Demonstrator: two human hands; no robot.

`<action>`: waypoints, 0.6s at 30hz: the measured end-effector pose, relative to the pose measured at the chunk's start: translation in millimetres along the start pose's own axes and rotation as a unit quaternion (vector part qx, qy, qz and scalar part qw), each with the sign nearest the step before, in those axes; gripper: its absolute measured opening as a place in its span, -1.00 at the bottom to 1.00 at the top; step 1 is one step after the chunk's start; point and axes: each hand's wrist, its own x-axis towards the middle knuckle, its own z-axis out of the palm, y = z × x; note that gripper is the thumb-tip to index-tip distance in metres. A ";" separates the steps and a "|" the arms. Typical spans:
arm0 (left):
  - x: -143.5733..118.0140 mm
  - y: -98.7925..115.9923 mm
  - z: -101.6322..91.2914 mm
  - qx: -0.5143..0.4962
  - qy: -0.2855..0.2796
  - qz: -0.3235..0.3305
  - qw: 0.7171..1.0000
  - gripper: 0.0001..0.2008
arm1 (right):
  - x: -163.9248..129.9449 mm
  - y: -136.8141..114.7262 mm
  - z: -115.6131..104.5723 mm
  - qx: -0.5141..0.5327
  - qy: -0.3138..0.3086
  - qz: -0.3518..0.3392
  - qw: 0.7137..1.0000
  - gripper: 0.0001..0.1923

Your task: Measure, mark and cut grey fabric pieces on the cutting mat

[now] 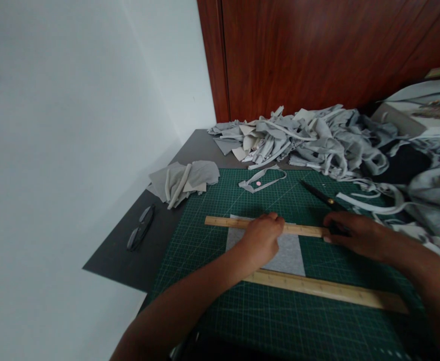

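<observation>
Two wooden rulers lie on the green cutting mat (265, 321) — the upper ruler (227, 222) crosses the far edge of a grey fabric square (289, 253), and the lower ruler (328, 290) lies along its near edge. Both rulers have scale marks, and the mat has a printed grid, but no number or word can be read. The left hand (261, 239) lies flat on the upper ruler and the fabric square, fingers bent downward and pressing, not grasping. The right hand (351, 234) touches the right end of the same ruler; its fingers are curled low, and I cannot tell if they hold something. One pair of black scissors (319, 194) lies just behind this hand. One pair of glasses (141, 228) lies on the grey table (118, 255) left of the mat. One folded grey cloth (184, 181) and one big heap of grey scraps (310, 138) lie further back — no container shows.
</observation>
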 end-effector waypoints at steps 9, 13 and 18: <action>-1.5 11.6 -8.5 0.065 -0.020 0.003 0.998 -0.70 | -1.1 -4.4 -1.7 -0.005 0.008 -0.002 1.000 -0.86; -0.6 19.2 -12.6 0.103 -0.043 -0.003 0.994 -0.72 | -1.1 -9.1 -4.6 -0.007 0.008 0.003 1.000 -0.89; 0.1 20.2 -10.6 0.130 -0.041 0.007 0.991 -0.74 | -2.5 -13.9 -6.7 0.000 0.010 -0.004 1.000 -0.92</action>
